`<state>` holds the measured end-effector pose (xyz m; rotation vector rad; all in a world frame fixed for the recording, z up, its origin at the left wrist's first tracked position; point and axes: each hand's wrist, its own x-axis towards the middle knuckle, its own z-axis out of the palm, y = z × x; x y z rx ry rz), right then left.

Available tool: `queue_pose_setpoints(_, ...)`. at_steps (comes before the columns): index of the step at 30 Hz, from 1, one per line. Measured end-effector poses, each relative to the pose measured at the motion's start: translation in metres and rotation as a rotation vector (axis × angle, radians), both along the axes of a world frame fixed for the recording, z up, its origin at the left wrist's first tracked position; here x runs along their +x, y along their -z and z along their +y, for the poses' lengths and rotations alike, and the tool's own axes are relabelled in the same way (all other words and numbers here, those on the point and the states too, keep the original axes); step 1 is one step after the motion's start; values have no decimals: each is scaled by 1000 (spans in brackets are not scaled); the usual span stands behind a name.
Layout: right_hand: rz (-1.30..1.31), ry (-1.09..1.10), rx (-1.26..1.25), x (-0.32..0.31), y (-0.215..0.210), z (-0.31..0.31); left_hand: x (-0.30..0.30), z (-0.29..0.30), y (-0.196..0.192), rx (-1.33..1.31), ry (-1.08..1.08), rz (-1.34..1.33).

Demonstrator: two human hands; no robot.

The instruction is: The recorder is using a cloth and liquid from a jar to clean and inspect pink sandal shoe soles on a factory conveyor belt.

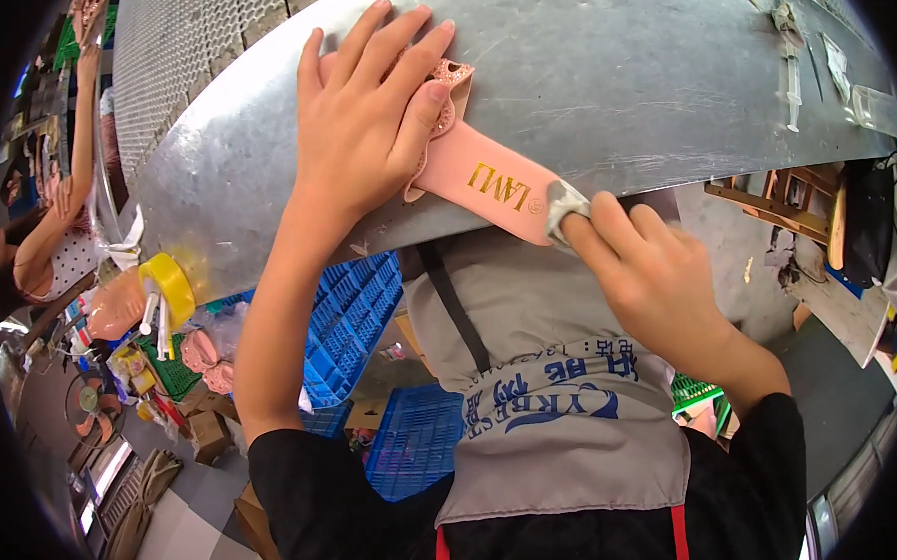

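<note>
The left hand (pixel 371 106) lies flat, fingers spread, pressing down on the upper end of a pink insole-shaped piece (pixel 478 176) that rests on a grey metal tabletop (pixel 617 77). The right hand (pixel 649 274) is closed around a small grey cloth (pixel 564 207), pinching it against the lower end of the same piece, right at the tabletop's near edge. The pink piece runs on a slant between the two hands, its long axis going from upper left under the left palm down to lower right at the cloth. Both hands touch it, one at each end. A perforated pink part (pixel 448 100) shows beneath the left fingers, possibly a second layer. Beyond, blue plastic crates (pixel 352 311) sit on the floor below, and a yellow tape roll (pixel 171 286) lies left.
</note>
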<state>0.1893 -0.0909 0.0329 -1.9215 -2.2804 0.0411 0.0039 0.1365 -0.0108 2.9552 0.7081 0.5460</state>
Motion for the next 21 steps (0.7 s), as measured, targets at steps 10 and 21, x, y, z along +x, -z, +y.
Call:
queue_pose_setpoints(10,-9,-25,-147,7,-13,-2,8,-7,-8,-6,-11,22)
queue_pose_setpoints(21,-11,-69,-183,7,-18,9,11,-5,-5,-10,2,-45)
